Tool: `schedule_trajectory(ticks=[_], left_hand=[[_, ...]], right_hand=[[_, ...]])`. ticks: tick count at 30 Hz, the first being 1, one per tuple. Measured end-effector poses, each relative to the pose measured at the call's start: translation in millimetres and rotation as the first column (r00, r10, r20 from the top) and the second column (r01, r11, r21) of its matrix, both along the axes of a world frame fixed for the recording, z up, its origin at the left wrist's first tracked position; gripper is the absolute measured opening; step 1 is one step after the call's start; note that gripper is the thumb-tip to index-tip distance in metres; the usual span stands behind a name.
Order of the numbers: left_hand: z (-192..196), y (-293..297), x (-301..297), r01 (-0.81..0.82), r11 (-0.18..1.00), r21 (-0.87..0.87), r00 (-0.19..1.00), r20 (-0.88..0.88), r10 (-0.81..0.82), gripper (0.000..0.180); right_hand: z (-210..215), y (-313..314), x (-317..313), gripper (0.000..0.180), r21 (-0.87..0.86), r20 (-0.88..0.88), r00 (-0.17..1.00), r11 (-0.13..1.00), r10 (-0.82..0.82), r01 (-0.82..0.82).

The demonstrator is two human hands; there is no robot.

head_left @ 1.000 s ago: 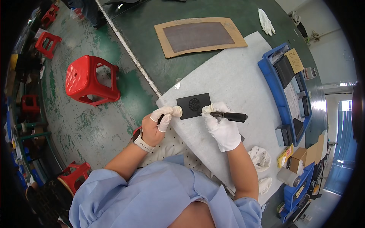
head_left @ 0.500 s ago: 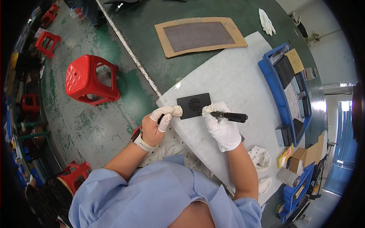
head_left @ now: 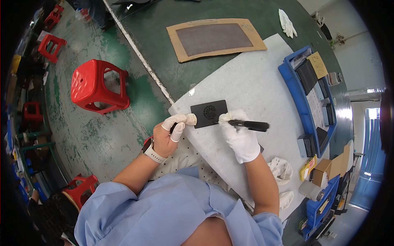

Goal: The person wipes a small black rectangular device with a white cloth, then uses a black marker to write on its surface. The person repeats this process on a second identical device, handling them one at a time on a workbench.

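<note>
A flat black rectangular plate (head_left: 200, 118), with a round pattern of small openings near its middle, is over the edge of the white cloth. My left hand (head_left: 169, 133), with white finger cots on its fingers, pinches the plate at its left edge. Something small and dark shows among that hand's curled fingers, too hidden to name. In a white glove, my right hand (head_left: 238, 137) is closed around a black marker pen (head_left: 256, 126). The pen points left, its tip at the plate's right part by the gloved fingertips.
White cloth (head_left: 254, 90) covers part of the green table (head_left: 143, 30). Beyond lies a cardboard sheet (head_left: 178, 45) with a brown-grey panel. At right stands a blue tray (head_left: 301, 102) of dark parts; crumpled white gloves (head_left: 281, 170) lie nearer. A red stool (head_left: 92, 84) stands left.
The back end of the marker pen has shifted slightly to the right, with a small turn of my right hand. My left hand and the plate stay almost where they were.
</note>
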State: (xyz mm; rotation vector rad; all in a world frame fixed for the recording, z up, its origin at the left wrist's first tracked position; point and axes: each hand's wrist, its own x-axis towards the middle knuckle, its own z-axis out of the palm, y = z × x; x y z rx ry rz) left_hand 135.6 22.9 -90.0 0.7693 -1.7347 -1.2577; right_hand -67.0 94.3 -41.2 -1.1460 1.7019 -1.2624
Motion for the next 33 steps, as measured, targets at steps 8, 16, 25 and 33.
schedule_trajectory(ticks=[8,16,25,33], left_hand=[[-2.0,-1.8,2.2,0.007,1.000,-0.004,1.000,-0.026,-0.007,0.019],[-16.2,-5.7,-3.6,-0.068,0.997,0.021,0.996,-0.051,0.069,0.017],[-36.6,-14.0,-0.2,-0.139,0.985,0.098,0.990,-0.012,0.141,0.039],[-34.6,-22.8,-6.1,-0.172,0.983,0.055,0.984,0.045,0.170,0.049]], right_hand=[[82.1,18.5,-23.4,0.008,-0.396,0.276,0.893,0.805,-0.356,0.443],[132.4,142.4,-96.8,0.015,-0.583,-0.010,0.431,0.355,-0.903,0.731],[150.7,291.7,-139.5,0.031,-0.569,-0.309,-0.240,-0.023,-0.920,0.822],[122.0,337.3,-137.2,0.034,-0.409,-0.458,-0.242,-0.039,-0.855,0.912]])
